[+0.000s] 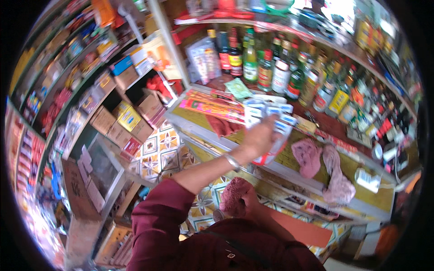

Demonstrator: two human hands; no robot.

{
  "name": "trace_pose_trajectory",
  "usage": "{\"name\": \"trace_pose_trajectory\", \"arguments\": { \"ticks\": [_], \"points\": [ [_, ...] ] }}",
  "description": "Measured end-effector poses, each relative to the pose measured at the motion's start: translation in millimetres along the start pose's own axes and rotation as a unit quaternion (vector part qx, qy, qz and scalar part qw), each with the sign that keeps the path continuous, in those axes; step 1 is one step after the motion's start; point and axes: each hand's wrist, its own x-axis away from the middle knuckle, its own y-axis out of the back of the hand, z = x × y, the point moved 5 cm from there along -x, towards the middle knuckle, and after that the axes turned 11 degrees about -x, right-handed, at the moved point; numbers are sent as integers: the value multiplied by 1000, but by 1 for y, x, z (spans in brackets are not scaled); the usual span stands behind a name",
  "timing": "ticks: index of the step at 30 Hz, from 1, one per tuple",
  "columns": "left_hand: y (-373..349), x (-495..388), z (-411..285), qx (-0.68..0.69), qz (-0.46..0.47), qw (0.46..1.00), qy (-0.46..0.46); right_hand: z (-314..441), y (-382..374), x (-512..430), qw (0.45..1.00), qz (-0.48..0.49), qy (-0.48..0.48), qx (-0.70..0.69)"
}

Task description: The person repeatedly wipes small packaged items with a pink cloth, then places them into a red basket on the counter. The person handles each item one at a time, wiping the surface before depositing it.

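Note:
My left hand (260,139), with a metal bangle at the wrist, reaches over the counter and grips a bunch of white and blue packets (256,113). Below it shows a red and white part of the bunch, blurred. Close to my body, my right hand (250,200) is closed around a pink terry cloth (234,195). Two more pinkish cloths, a darker one (307,156) and a paler one (335,176), lie on the counter (274,166) to the right. Left of the packets are flat orange and pink packages (212,107), with a dark red cloth (222,126) beneath.
Glass bottles (264,69) stand closely along the counter's back, under a shelf (305,30). A pale green packet (238,88) lies before them. A white labelled item (368,180) is near the right end. Shelves with cardboard boxes (118,130) rise at left, above the tiled floor (166,139).

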Motion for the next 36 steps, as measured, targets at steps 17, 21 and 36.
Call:
{"name": "trace_pose_trajectory", "arguments": {
  "ticks": [17, 21, 36],
  "points": [
    [240, 385, 292, -190, -323, 793, 480, 31, 3, -69, 828, -74, 122, 542],
    [289, 559, 337, -397, -173, 584, 686, -3, 3, -112, 828, -91, 80, 548],
    [332, 593, 294, -292, -335, 669, 595, -82, -15, -184, 825, -63, 7, 562]
  ]
}}
